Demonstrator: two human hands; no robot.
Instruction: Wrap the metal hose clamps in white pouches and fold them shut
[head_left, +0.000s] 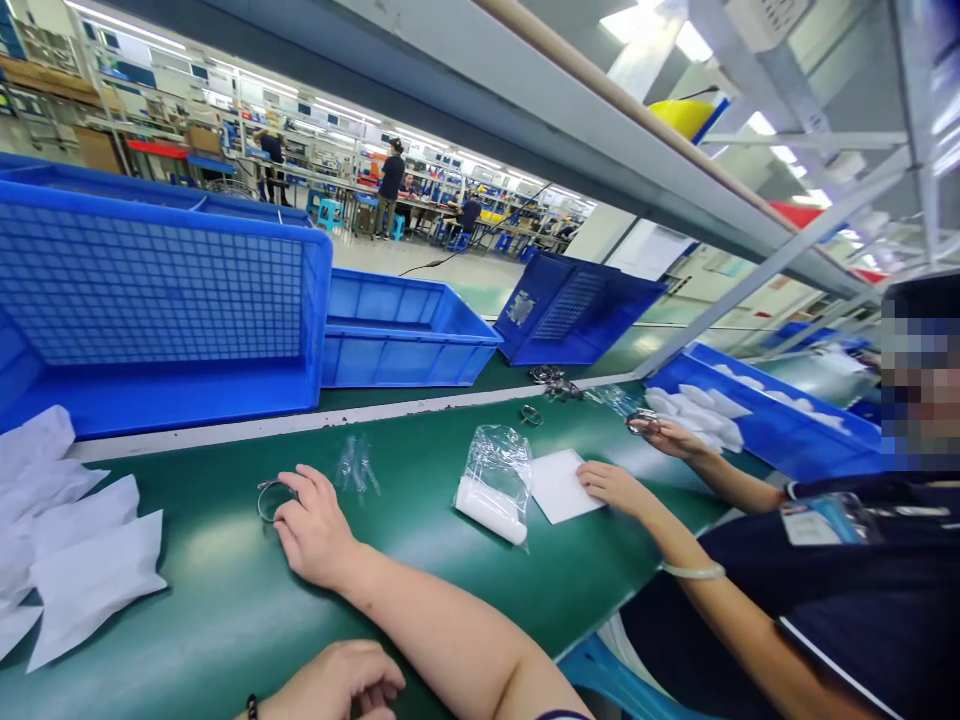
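Observation:
My right hand (pixel 316 525) reaches over the green work surface (pixel 225 580), its thumb and fingers closed on a thin round metal ring (pixel 273 502). Low in the picture, my left hand (pixel 341 685) has loosely bent fingers. A gap shows between its thumb and fingers, with nothing visible in it; the bottom edge cuts part of it off. Several small clear plastic pieces (pixel 358 465) lie just beyond my right hand. White soft pouches (pixel 94 565) are heaped on the left. To the right rests a clear bag with a white roll (pixel 491 510) inside.
A co-worker's hand (pixel 615 488) touches a white sheet (pixel 564 486); their other hand (pixel 679 440) holds metal rings (pixel 643 422). More rings (pixel 551 380) lie near the far edge. Blue crates (pixel 409 355) line the back, and a blue bin (pixel 780 405) of white pouches stands right.

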